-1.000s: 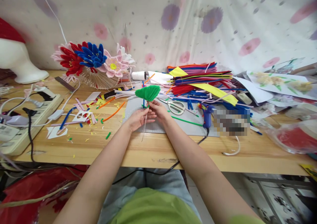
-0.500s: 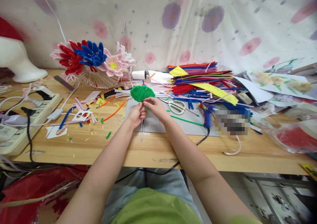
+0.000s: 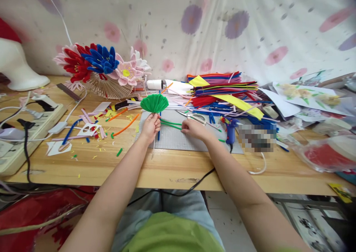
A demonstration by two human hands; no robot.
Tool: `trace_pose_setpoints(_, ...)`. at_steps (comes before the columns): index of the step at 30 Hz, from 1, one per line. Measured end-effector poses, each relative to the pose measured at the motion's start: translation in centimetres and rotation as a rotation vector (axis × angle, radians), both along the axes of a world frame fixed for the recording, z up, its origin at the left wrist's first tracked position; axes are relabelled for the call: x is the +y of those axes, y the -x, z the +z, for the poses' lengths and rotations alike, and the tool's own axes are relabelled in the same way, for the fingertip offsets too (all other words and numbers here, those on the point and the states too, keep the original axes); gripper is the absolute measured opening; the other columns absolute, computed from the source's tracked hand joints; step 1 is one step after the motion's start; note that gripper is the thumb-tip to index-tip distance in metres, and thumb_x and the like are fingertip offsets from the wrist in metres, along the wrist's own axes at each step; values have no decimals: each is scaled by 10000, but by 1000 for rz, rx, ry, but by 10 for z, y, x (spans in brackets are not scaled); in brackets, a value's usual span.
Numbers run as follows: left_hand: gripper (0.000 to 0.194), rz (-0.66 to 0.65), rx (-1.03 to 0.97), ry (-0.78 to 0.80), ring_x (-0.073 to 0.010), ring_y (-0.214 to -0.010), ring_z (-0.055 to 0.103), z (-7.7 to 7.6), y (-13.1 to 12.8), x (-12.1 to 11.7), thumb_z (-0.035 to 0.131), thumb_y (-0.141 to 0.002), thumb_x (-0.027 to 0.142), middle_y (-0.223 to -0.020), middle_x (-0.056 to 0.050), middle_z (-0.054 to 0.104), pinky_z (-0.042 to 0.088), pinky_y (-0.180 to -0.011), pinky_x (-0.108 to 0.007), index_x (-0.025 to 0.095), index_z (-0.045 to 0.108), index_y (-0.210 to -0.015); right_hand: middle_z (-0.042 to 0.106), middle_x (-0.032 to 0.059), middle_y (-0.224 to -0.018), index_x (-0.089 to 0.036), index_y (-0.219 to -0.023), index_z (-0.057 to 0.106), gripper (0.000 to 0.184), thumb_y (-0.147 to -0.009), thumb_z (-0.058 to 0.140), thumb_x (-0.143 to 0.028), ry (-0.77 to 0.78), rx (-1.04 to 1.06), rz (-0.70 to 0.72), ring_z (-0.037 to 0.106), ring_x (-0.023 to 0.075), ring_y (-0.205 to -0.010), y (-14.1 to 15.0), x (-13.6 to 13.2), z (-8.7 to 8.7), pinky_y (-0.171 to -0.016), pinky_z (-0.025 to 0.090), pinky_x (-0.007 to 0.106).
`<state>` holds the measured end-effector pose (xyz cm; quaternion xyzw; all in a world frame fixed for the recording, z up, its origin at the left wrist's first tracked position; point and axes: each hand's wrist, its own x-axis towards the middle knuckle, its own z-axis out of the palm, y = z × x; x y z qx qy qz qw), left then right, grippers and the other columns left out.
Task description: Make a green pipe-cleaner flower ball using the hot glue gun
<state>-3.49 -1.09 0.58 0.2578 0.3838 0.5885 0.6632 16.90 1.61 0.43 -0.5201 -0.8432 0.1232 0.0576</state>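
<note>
My left hand [image 3: 151,126] is closed round the base of a green fuzzy fan-shaped leaf [image 3: 154,103], holding it upright above the grey mat [image 3: 172,142]. Thin wires [image 3: 153,148] dangle below that fist. My right hand [image 3: 194,128] is over the mat, fingertips pinched at the left stretch of two long green pipe cleaners [image 3: 171,124]; the hand covers part of their length. Behind it lie scissors [image 3: 200,118], partly hidden. A blue pipe cleaner [image 3: 158,133] stretches down the mat beside my left hand.
A blue glue gun [image 3: 230,131] stands at the mat's right, its black cord running to the table edge. Bundled pipe cleaners [image 3: 225,87] lie at the back. Fuzzy flowers [image 3: 102,59] and a white thread spool [image 3: 155,84] are back left; a power strip [image 3: 33,140] is at far left.
My right hand has left the green leaf and moved right to the pipe cleaners on the mat. The leaf, in my left hand, has shifted left and turned its broad face toward me.
</note>
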Motion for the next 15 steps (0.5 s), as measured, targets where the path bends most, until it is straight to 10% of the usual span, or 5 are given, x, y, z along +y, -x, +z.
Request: trace_pose_setpoints(15,206,89,28,-19,-11,-312,165,-2,4,1,485,-865,281,-418,117,199,86,-327,-111,155,446,-708,602,86,-959,-174,-913,621,162,-812,554,-282,-206,185,-42,510,200,-947,33,16,-17,-830,366,305)
